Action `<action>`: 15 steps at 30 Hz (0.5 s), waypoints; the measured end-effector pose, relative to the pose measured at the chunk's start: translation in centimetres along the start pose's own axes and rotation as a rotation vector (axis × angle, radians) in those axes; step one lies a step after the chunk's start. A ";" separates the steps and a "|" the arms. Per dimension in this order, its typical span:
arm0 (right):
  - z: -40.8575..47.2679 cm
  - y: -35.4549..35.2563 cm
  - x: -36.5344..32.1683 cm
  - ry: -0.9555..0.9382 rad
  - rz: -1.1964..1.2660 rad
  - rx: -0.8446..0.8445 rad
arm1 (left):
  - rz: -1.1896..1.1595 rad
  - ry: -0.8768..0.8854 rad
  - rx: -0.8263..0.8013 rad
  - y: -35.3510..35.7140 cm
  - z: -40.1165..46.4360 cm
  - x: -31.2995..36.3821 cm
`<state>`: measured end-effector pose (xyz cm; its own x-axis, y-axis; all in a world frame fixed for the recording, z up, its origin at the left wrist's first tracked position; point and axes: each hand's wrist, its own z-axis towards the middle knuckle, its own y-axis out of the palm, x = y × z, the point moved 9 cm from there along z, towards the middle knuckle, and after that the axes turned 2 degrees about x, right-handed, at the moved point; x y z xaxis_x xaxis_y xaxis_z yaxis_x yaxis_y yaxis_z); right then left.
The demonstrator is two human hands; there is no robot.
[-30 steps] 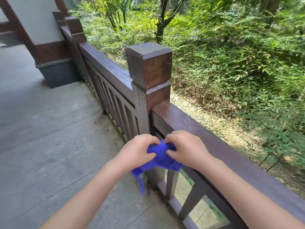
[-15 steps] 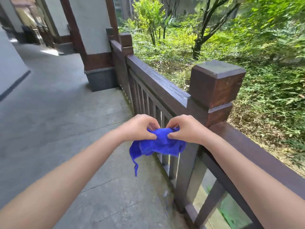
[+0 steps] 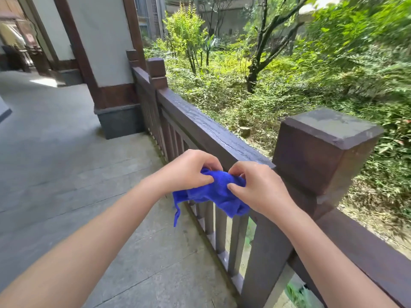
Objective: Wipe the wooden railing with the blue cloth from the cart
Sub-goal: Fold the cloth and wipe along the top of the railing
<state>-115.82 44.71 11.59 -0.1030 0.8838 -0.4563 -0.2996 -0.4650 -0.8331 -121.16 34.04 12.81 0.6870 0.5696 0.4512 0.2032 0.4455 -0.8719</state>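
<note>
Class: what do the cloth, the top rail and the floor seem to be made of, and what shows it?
Cloth: blue, likely microfibre or terry; fuzzy nap, limp folds.
Top rail: wood, dark brown stain; grain lines show.
Floor: grey slabs, probably stone or concrete; matt, with joints.

Two hands, the left hand (image 3: 188, 170) and the right hand (image 3: 259, 188), at six o'clock. One blue cloth (image 3: 219, 194) between them. One railing (image 3: 206, 127) toward twelve, with two capped posts: the near post (image 3: 320, 150) at three o'clock, the far post (image 3: 156, 71) at eleven.
</note>
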 end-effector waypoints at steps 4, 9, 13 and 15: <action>4.0 0.2 1.8 0.071 -0.006 0.019 | -0.001 0.056 -0.114 -0.2 5.0 -1.7; 8.2 0.5 4.1 0.182 0.010 0.047 | 0.006 0.152 -0.172 -0.1 10.9 -3.8; 10.4 0.6 5.3 0.297 -0.029 0.081 | -0.001 0.277 -0.235 0.6 15.2 -4.8; 11.3 0.4 6.2 0.379 -0.040 0.122 | -0.016 0.366 -0.272 1.0 17.6 -4.8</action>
<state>-127.26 50.57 11.99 0.2616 0.8091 -0.5262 -0.4092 -0.4008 -0.8197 -136.49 43.90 13.09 0.8738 0.2604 0.4107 0.3581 0.2267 -0.9057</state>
